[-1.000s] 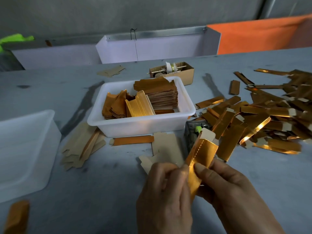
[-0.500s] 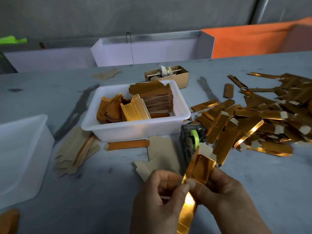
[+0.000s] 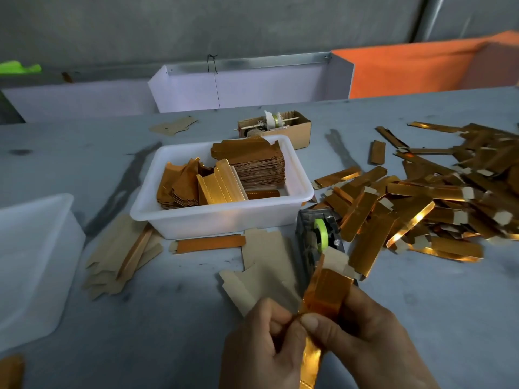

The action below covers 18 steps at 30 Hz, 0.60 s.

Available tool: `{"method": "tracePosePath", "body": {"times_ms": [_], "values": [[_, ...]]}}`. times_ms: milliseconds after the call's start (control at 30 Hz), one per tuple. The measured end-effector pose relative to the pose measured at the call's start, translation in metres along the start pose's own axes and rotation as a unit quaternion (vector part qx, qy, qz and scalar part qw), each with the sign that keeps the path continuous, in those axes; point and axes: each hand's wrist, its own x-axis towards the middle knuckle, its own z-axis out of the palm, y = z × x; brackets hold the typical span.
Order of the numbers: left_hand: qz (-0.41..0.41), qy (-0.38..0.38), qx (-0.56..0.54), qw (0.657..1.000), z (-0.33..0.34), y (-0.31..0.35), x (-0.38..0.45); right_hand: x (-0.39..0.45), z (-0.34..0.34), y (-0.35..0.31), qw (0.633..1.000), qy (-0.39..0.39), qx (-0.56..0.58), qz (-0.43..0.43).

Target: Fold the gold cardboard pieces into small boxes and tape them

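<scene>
Near the desk's (image 3: 421, 318) front edge, the left hand (image 3: 261, 349) and right hand (image 3: 362, 341) are both pinching a half-folded gold cardboard piece (image 3: 325, 293), just before the tape dispenser (image 3: 317, 234).

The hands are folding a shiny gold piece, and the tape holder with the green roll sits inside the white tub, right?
Not quite. The head view shows the tape holder with the green roll on the table, just outside the white tub, by its right corner. Both the left hand and the right hand do hold the gold piece.
</scene>
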Motion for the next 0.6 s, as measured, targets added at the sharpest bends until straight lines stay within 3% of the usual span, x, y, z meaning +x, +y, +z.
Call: {"method": "tracePosePath", "body": {"times_ms": [100,267,467,600], "values": [[0.007,0.027,-0.015,0.999,-0.001,0.001,0.002,0.004,-0.001,-0.004,0.994,-0.013,0.102,0.032],[-0.043,-0.022,-0.107,0.993,-0.006,0.004,0.005,0.009,0.000,-0.010,0.977,-0.043,0.188,0.087],[-0.162,-0.142,-0.233,0.948,-0.014,0.004,0.011,0.009,-0.001,-0.012,0.996,-0.007,0.082,0.027],[-0.134,-0.097,-0.216,0.962,-0.014,0.000,0.014,0.007,-0.010,-0.017,0.996,-0.057,0.063,0.032]]}}
